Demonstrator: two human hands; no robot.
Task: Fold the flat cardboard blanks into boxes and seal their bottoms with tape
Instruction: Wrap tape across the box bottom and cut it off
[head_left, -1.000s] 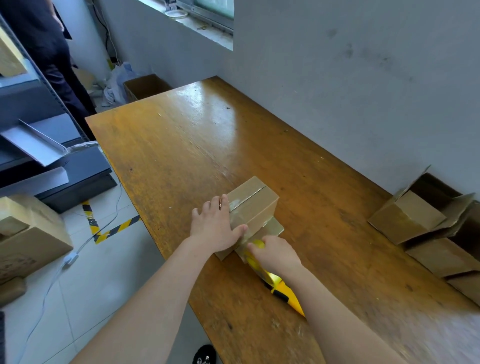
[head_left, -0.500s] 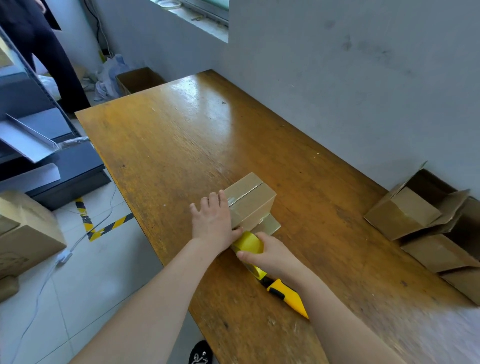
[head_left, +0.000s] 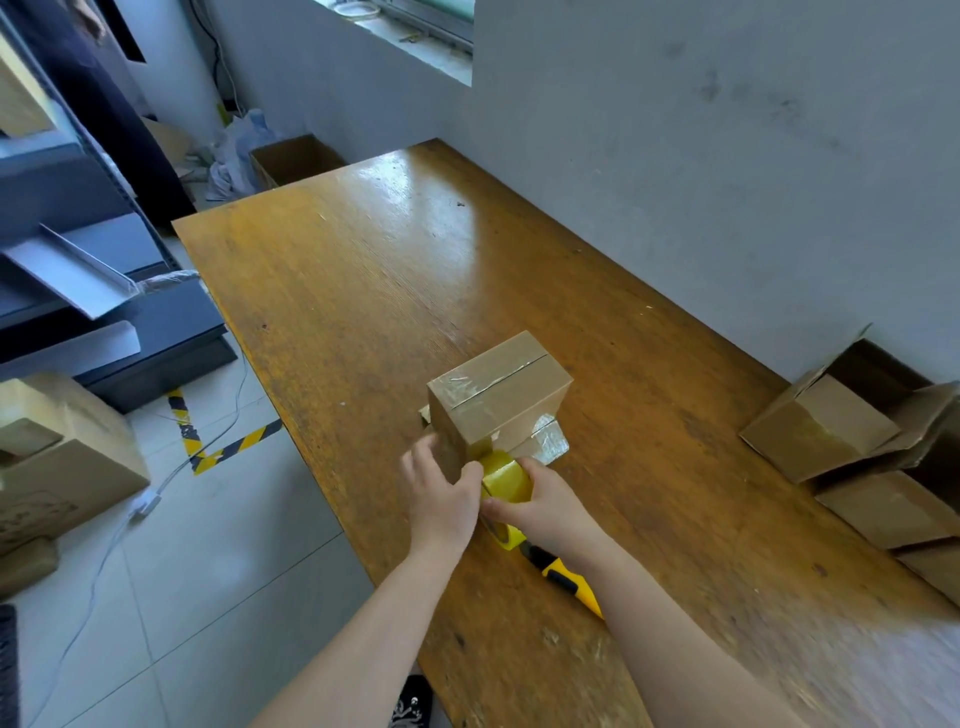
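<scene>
A small cardboard box (head_left: 501, 392) stands upside down on the wooden table (head_left: 395, 291), with clear tape along the seam of its closed bottom flaps. My right hand (head_left: 545, 506) grips a yellow roll of tape (head_left: 506, 480) just in front of the box's near side. My left hand (head_left: 439, 491) holds the box's near left corner, thumb against the tape roll. A loose flap with tape on it (head_left: 545, 444) sticks out at the box's base.
A yellow and black utility knife (head_left: 563, 579) lies on the table under my right forearm. Several folded boxes (head_left: 852, 441) pile up at the right edge by the wall. Cartons (head_left: 57, 457) and dark shelving (head_left: 93, 291) stand on the floor to the left.
My left hand slid from the box's top down to its near left corner. The tape roll came off the top seam and now sits at the box's near face.
</scene>
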